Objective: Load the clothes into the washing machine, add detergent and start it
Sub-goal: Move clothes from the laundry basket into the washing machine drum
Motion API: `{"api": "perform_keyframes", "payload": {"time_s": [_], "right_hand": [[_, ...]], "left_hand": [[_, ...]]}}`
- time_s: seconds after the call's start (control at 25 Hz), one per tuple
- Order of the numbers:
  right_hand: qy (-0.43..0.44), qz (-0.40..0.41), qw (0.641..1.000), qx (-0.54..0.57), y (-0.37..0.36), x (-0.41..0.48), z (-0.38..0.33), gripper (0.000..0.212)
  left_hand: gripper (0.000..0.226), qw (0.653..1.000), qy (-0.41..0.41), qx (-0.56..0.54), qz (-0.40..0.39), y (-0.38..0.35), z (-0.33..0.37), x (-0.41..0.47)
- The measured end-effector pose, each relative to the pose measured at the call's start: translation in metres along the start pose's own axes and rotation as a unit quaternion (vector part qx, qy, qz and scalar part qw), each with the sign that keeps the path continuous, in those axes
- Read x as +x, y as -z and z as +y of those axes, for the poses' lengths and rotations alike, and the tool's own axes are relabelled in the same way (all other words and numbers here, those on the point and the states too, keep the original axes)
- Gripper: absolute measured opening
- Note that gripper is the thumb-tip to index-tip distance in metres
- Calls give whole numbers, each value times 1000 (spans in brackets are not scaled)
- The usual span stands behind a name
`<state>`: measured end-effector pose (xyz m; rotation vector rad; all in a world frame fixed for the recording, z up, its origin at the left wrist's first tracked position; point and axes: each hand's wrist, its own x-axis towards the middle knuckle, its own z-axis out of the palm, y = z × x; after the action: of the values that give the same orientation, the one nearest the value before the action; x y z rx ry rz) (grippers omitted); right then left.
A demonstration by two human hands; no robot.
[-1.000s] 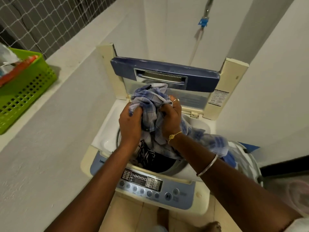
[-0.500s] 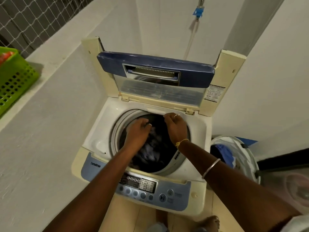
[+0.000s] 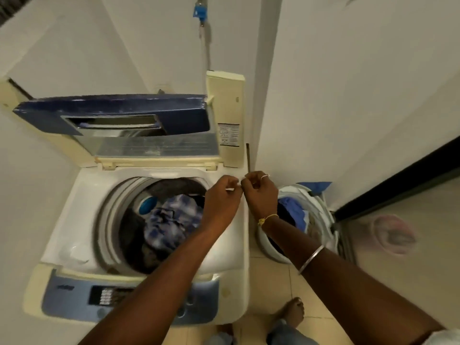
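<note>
The top-loading washing machine (image 3: 82,207) stands with its blue lid (image 3: 124,115) folded up. A blue checked garment (image 3: 171,220) lies on dark clothes inside the drum. My left hand (image 3: 221,197) and my right hand (image 3: 258,192) hover side by side above the machine's right rear corner, knuckles almost touching, fingers curled in. No cloth is in either hand. A white laundry basket (image 3: 321,207) on the floor right of the machine holds blue and dark clothes (image 3: 291,207). No detergent is in sight.
The control panel (image 3: 74,295) runs along the machine's front edge, partly behind my left forearm. A water tap with a blue fitting (image 3: 200,12) hangs on the wall behind. White walls close in on both sides. My bare foot (image 3: 291,312) stands on the tiled floor.
The checked garment went from my hands into the drum. Both hands have come up out of the drum and moved right, toward the basket side. The view swung right.
</note>
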<state>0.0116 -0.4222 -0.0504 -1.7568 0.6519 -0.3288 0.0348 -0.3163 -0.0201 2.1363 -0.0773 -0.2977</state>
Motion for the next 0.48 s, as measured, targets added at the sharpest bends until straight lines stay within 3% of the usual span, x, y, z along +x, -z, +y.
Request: {"api": "perform_keyframes", "payload": {"time_s": [0.24,0.48], "right_hand": [[-57,62,996,-32,87,36,77,13],[-126,60,988,-69,150,73,156,12]], "left_hand": [[14,993,21,0,-115,-121,17,10],[8,985,49,42,-159,-218,10,29]]}}
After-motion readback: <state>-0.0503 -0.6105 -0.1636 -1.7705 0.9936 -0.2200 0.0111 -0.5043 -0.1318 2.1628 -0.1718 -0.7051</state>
